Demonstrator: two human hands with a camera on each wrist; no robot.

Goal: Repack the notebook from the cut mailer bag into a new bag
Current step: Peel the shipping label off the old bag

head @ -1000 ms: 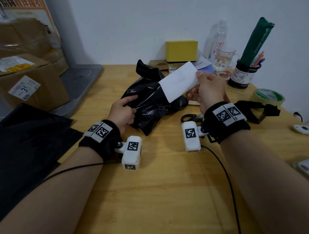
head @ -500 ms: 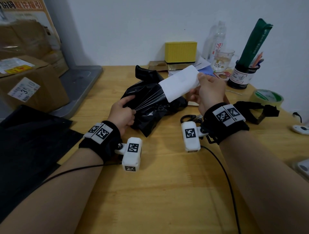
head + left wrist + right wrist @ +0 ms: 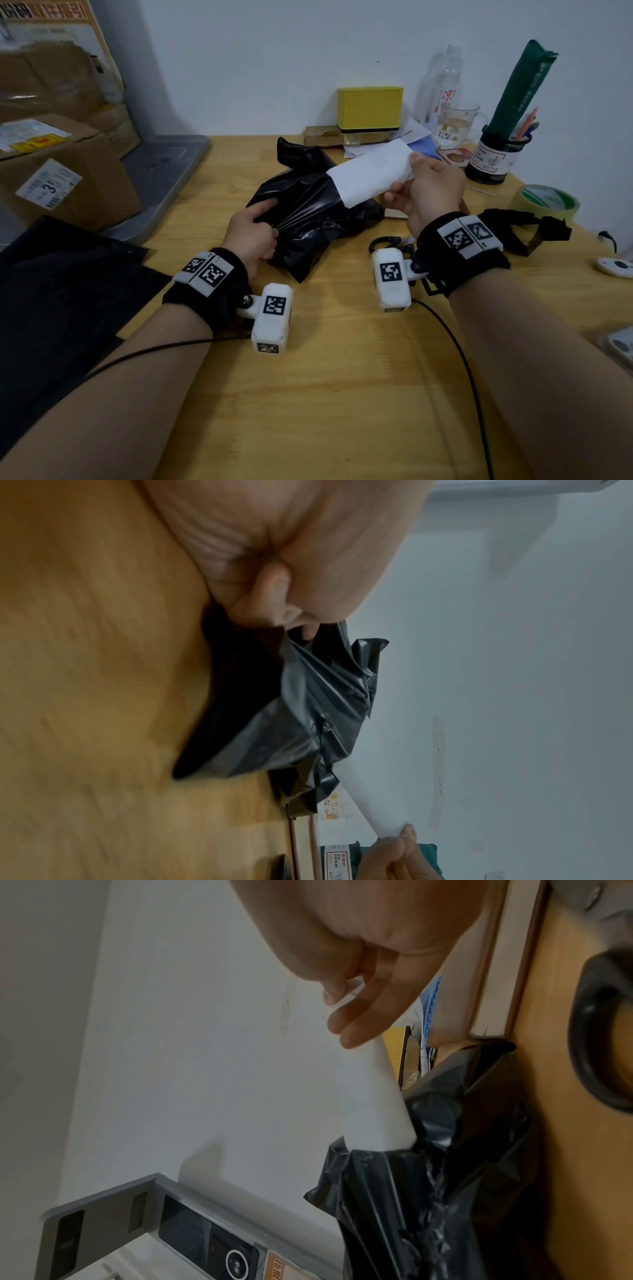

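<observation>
Head view: right hand pinches notebook, left hand grips bag.

Glossy, crinkled black plastic mailer bag; smooth matt white paper notebook; smooth, light wooden table.

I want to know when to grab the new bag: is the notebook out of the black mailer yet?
Partly out. The right hand pinches the white notebook, whose lower end sits inside the black mailer gripped by the left hand.
</observation>
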